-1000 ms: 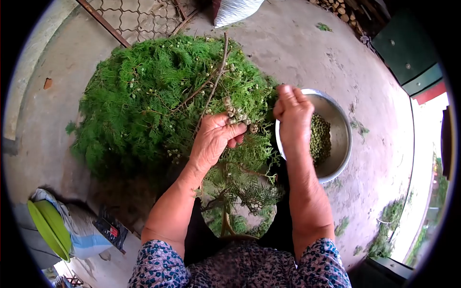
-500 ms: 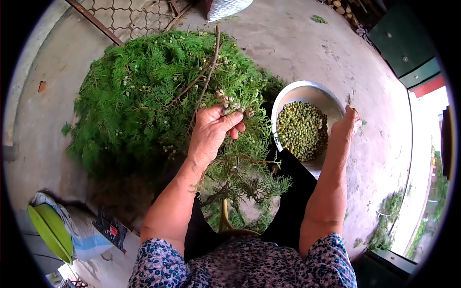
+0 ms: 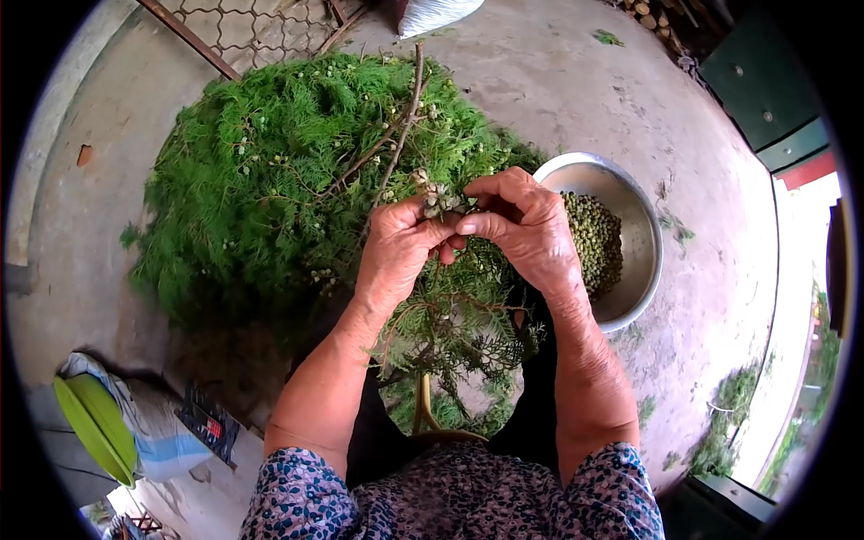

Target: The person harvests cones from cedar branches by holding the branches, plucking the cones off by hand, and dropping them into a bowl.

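My left hand (image 3: 396,247) is closed on a green conifer branch (image 3: 450,306), thumb and fingers pinching it beside a cluster of pale, knobbly cones (image 3: 436,198). My right hand (image 3: 531,225) has come up against the left fingertips, thumb and fingers curled in at the right side of that cluster. What lies between the right fingers is hidden. Just beyond the right wrist stands a metal basin (image 3: 643,247) partly filled with small round green cones (image 3: 594,238). A bare brown stem (image 3: 405,121) rises above my left hand.
A large heap of green conifer branches (image 3: 243,189) covers the floor on the left. Further off are a white sack (image 3: 436,13), stacked firewood (image 3: 652,16) and a dark green cabinet (image 3: 760,85). A lime-green basin (image 3: 94,427) leans at lower left.
My right hand has swung left from beyond the basin to meet my left hand at the cone cluster. My left hand keeps its grip on the branch, nearly still.
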{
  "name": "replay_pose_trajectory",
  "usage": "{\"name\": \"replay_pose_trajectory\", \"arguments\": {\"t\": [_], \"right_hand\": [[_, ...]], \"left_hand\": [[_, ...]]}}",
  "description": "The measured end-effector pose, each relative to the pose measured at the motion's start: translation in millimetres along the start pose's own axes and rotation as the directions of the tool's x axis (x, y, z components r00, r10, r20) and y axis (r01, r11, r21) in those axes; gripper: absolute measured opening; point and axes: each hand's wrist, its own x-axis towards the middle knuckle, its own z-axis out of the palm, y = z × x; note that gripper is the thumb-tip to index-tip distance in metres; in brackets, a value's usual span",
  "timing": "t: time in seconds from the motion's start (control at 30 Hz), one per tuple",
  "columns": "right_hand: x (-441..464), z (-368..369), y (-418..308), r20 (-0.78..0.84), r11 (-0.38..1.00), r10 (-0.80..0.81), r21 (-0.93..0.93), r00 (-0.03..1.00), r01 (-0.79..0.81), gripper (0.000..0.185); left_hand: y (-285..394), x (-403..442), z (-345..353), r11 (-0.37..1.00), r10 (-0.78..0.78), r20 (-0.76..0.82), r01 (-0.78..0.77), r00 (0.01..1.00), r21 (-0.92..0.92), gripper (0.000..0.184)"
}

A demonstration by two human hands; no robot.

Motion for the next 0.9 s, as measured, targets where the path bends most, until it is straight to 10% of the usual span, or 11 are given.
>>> {"name": "replay_pose_trajectory", "arguments": {"t": [0.3,0.47,0.9], "right_hand": [[3,5,10,0.039,1.0,0.016,-0.008,0.999,-0.016,0.014],[0,6,3,0.178,0.689,0.421,0.575,0.889,-0.441,0.007],[0,10,4,0.163,0.574,0.337,0.745,0.927,-0.34,0.013]], "left_hand": [[-5,2,-3,0.99,0.031,0.054,-0.038,0.998,0.138,0.007],[-2,1,-1,0.998,0.007,0.014,-0.008,1.0,0.055,0.006],[-2,5,1,0.998,0.062,-0.132,-0.061,0.989,0.011,0.005]]}}
